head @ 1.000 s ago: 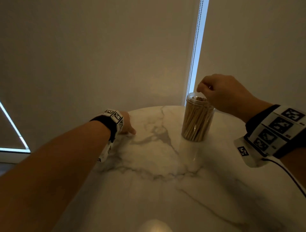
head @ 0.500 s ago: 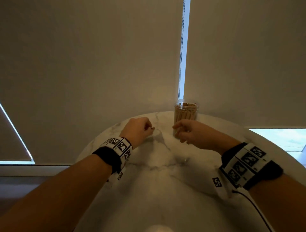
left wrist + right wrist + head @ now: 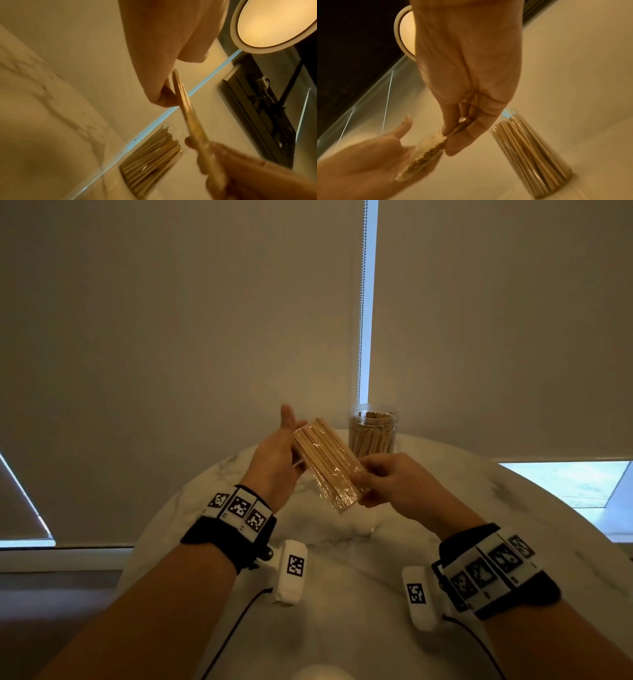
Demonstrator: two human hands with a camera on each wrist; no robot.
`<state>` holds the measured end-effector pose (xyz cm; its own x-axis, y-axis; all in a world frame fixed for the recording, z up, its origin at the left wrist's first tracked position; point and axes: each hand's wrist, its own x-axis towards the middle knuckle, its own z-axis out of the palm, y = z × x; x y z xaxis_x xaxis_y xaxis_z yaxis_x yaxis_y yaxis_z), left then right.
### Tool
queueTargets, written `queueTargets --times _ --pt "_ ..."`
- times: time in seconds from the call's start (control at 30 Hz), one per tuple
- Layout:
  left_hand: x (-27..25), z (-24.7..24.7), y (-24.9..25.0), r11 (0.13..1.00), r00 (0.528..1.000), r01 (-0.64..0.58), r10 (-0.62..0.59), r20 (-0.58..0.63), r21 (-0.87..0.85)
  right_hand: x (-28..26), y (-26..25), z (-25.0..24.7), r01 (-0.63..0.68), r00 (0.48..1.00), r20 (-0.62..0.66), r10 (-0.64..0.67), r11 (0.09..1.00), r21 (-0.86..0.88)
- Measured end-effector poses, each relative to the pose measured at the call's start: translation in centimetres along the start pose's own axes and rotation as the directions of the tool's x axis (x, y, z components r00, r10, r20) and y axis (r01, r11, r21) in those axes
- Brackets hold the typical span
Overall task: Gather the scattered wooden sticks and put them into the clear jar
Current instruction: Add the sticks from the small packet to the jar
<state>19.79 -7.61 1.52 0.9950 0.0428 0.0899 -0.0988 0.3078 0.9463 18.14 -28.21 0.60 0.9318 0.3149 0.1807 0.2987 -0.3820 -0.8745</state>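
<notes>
A flat pack of wooden sticks (image 3: 325, 463) wrapped in clear film hangs tilted in the air above the marble table (image 3: 342, 594). My right hand (image 3: 370, 484) pinches its near lower end between thumb and fingers. My left hand (image 3: 284, 446) is open, thumb up, with the palm against the far side of the pack. In the right wrist view the pack (image 3: 426, 152) lies on the flat left palm (image 3: 368, 155). Behind the hands stands the clear jar (image 3: 371, 433), upright, lidless and filled with sticks. The left wrist view shows the jar (image 3: 150, 155) beside the pack's edge (image 3: 188, 115).
Closed roller blinds fill the background, and a bead chain (image 3: 361, 302) hangs just behind the jar. The round table's far edge runs close behind the jar. A pale rounded object (image 3: 318, 672) sits at the table's near edge. A round ceiling lamp (image 3: 274, 23) glows overhead.
My right hand left the jar's mouth and both hands dropped to the table, fists near each other. Now they are raised, with the wrapped pack held between them.
</notes>
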Motion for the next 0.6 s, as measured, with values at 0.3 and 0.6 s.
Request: queueTargets --times 0.3,0.6 --pt "2.0 2.1 -2.1 0.978 0.988 0.062 -0.032 0.149 -0.197 2.0 0.6 0.1 -0.008 0.993 -0.11 0.032 0.977 0.212" --pt "3.9 3.4 -3.7 0.993 0.994 0.097 -0.093 0.06 -0.063 3.3 2.5 -1.0 0.161 0.849 -0.481 -0.219 0.974 -0.16"
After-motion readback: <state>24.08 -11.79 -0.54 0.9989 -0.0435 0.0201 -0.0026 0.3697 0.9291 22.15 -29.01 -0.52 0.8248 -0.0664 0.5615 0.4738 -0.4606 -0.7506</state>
